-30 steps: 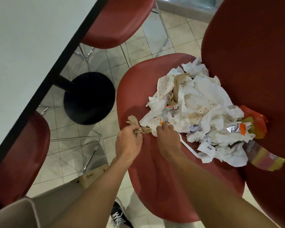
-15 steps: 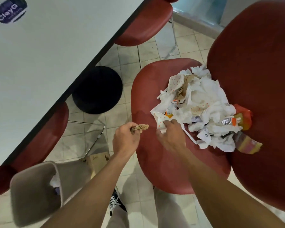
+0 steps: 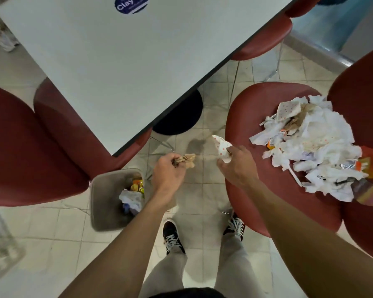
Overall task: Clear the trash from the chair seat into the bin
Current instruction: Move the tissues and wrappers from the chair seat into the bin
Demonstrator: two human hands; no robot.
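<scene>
Lower left: grey bin, partly filled. Mid-frame: left hand clenched on brown paper wad, right hand pinching dotted wrapper. Right: trash heap on red chair seat.

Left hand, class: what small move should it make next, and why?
Probably swing a little further left and release. The left hand grips a brown paper scrap over the floor, just right of the open bin; the right hand holds a dotted wrapper.
</scene>
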